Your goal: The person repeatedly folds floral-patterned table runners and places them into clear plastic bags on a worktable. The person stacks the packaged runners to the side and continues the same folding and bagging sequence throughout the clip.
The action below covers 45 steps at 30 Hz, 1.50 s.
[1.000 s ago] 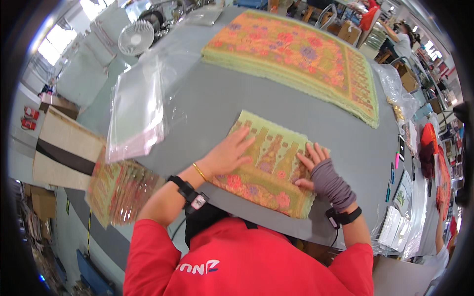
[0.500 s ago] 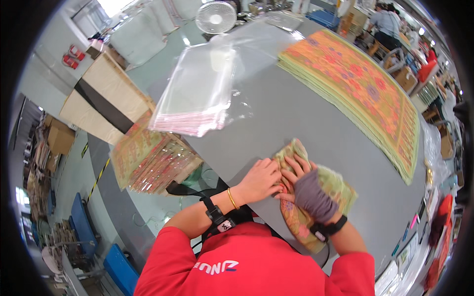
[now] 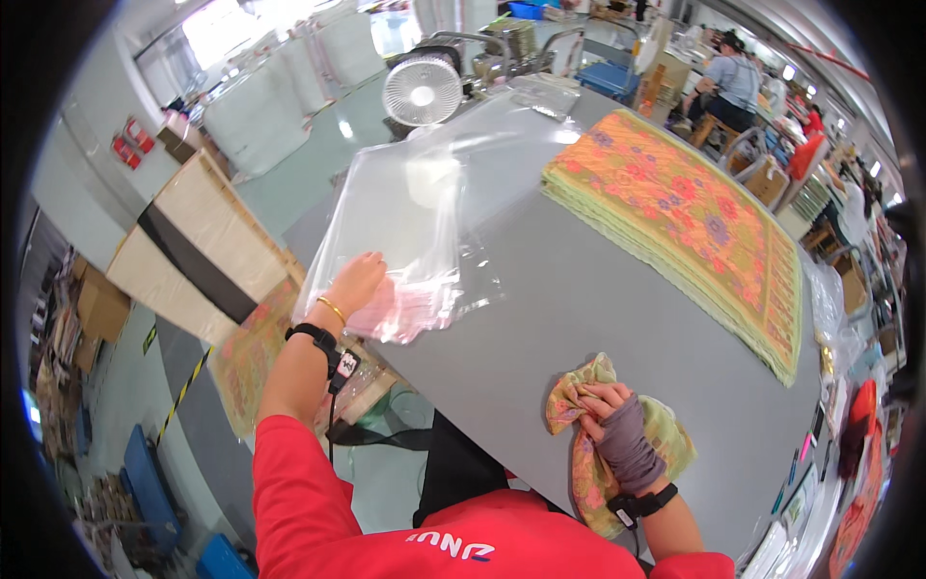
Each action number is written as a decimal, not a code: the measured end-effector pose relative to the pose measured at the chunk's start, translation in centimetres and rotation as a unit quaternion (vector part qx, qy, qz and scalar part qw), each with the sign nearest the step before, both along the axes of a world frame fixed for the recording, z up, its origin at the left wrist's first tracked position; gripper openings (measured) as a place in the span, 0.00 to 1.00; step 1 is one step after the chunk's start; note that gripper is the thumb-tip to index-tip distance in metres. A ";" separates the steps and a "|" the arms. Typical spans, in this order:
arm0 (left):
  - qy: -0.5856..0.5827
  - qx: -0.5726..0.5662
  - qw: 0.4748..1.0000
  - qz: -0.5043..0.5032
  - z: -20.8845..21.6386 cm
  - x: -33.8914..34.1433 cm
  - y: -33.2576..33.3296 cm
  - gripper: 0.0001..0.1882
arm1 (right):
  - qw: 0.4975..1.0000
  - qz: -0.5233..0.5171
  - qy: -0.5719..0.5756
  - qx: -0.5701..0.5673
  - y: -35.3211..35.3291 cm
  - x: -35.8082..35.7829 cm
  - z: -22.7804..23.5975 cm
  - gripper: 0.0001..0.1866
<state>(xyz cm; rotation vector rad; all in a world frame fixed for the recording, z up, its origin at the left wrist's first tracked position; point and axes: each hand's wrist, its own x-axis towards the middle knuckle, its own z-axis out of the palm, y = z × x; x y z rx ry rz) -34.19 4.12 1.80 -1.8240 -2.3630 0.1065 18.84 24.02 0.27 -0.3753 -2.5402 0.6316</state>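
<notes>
One white-lettered shirt (image 3: 526, 542); right hand (image 3: 614, 417) grips floral cloth (image 3: 590, 470).

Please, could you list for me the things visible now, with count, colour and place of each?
Bunched cloth: one, green-orange patterned, near table edge
Cloth stack: one, orange-green floral, far right of table
Plastic bags: several, clear, table's left side
Table: one, grey, centre
Fan: one, white, beyond bags
Panel: one, pale with dark band, left
Pink pen: one, pink, right
Co-workers: several, mixed clothing, upper right
Smaller background things: uncountable, mixed colours, all around
Left hand: one, gold bracelet, at the bags
Right hand: one, grey-purple wrist cover, gripping the bunched cloth
</notes>
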 end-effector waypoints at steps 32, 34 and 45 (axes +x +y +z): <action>-0.244 0.200 0.861 -0.399 0.3 43.8 2.4 0.31 | 0.987 -0.134 -0.002 0.094 -4.3 5.7 -2.0 0.26; -0.276 0.147 0.867 -0.388 -0.3 43.6 1.0 0.35 | 0.985 -0.143 -0.034 0.086 -2.8 3.8 -2.8 0.25; -0.080 0.062 0.876 -0.472 -0.4 42.3 -0.1 0.28 | 0.979 -0.128 -0.034 0.154 2.8 -12.4 -0.9 0.35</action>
